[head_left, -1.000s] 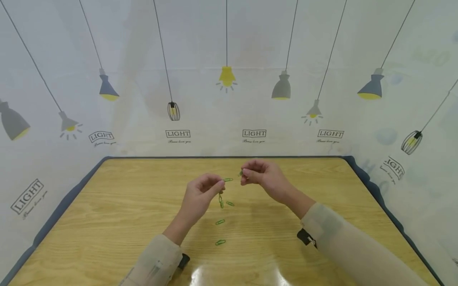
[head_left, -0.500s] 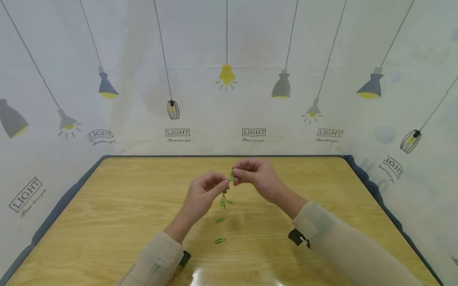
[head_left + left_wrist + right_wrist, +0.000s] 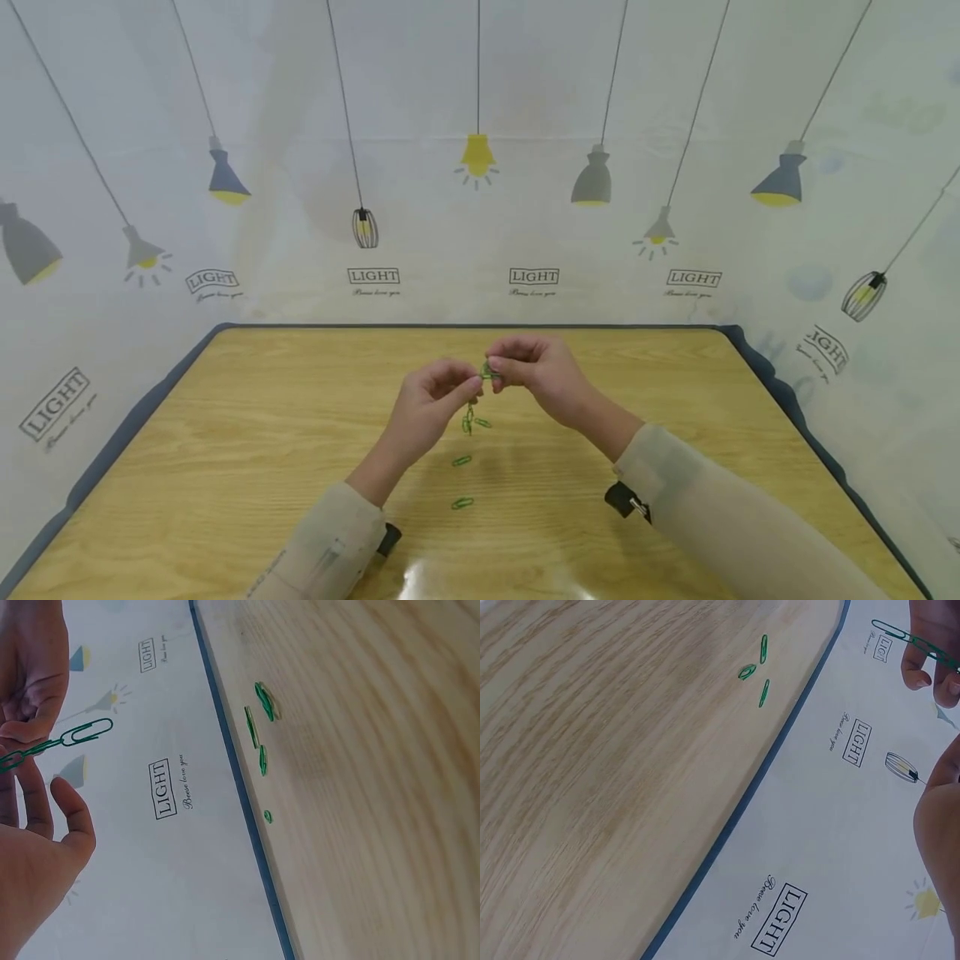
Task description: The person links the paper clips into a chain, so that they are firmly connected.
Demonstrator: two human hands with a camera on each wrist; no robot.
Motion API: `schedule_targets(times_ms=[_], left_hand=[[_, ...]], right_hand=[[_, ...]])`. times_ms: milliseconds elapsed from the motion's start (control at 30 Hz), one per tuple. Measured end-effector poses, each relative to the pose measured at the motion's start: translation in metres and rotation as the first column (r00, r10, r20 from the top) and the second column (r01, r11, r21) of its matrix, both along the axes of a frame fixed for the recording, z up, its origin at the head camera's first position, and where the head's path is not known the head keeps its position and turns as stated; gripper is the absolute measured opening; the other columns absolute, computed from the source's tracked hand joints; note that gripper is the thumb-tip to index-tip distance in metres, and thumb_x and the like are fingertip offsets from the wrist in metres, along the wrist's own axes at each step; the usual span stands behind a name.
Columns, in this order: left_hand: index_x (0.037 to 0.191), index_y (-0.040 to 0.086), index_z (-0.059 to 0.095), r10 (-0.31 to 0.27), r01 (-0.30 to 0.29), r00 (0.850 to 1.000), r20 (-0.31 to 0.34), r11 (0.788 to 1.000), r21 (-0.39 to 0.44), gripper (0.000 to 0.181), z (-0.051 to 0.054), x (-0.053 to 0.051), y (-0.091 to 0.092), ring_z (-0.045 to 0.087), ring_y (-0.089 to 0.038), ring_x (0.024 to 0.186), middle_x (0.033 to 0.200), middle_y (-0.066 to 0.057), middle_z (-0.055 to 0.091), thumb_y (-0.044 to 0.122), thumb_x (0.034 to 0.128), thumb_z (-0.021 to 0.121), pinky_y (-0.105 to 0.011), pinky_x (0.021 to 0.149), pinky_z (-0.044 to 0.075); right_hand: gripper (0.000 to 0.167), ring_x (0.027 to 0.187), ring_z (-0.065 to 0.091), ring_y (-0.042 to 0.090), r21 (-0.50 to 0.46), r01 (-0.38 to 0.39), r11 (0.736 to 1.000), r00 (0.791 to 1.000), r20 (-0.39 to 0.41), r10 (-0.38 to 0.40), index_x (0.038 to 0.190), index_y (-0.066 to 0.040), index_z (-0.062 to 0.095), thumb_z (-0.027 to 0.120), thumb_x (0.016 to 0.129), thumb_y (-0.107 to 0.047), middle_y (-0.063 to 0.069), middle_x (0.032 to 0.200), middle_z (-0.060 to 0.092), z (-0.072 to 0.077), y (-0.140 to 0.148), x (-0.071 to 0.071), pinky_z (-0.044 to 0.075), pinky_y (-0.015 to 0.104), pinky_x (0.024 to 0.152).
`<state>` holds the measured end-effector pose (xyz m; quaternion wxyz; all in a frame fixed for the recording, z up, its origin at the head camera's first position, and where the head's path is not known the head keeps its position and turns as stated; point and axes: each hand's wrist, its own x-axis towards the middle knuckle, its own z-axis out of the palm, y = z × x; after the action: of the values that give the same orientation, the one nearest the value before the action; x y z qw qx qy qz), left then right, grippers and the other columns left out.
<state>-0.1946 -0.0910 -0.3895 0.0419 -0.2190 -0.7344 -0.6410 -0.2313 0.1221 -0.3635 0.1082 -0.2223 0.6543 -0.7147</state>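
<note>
In the head view my left hand [image 3: 431, 408] pinches a green paper clip chain [image 3: 470, 412] that dangles below its fingertips. My right hand [image 3: 547, 375] pinches a green paper clip [image 3: 489, 371] right beside the left fingertips. In the left wrist view the linked clips [image 3: 86, 733] hang out past the fingers, and the right wrist view shows the same chain [image 3: 891, 629]. Whether the right hand's clip is hooked into the chain cannot be told, as fingers cover the spot.
Loose green clips lie on the wooden table [image 3: 225, 467] below the hands, among them one clip [image 3: 462, 460] and a nearer one [image 3: 462, 503]. A printed wall [image 3: 450, 300] rises behind the table's dark edge.
My right hand has moved left with its clip, closing the gap to the left hand. The left hand has shifted slightly right; the loose clips on the table stay put.
</note>
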Motion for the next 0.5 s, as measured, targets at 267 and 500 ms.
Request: schedule_targets(times_ms=[267,500], left_hand=[[0.113,0.002,0.072,0.002,-0.002,1.000,0.009,1.000,-0.020,0.018,0.0006,0.0024,0.0001,0.069,-0.015,0.093,0.106,-0.020,0.073,0.017,0.1069,0.066,-0.028,0.086,0.060],[0.114,-0.002,0.071,0.002,-0.002,1.000,-0.008,1.000,-0.023,0.021,0.0055,0.0029,-0.0011,0.071,-0.030,0.097,0.108,-0.023,0.073,0.017,0.1072,0.065,-0.038,0.089,0.062]], right_hand=[[0.014,0.075,0.072,0.011,0.025,0.014,1.000,1.000,0.023,-0.014,0.112,0.009,0.070,0.068,0.102,-0.001,-0.004,0.091,0.078,0.0023,-0.0015,0.0035,0.064,0.029,0.077],[0.019,0.076,0.073,0.012,-0.017,-0.008,1.000,0.999,0.046,0.008,0.114,0.016,0.066,0.067,0.101,0.001,-0.003,0.089,0.077,0.0075,-0.0036,0.0057,0.065,0.030,0.073]])
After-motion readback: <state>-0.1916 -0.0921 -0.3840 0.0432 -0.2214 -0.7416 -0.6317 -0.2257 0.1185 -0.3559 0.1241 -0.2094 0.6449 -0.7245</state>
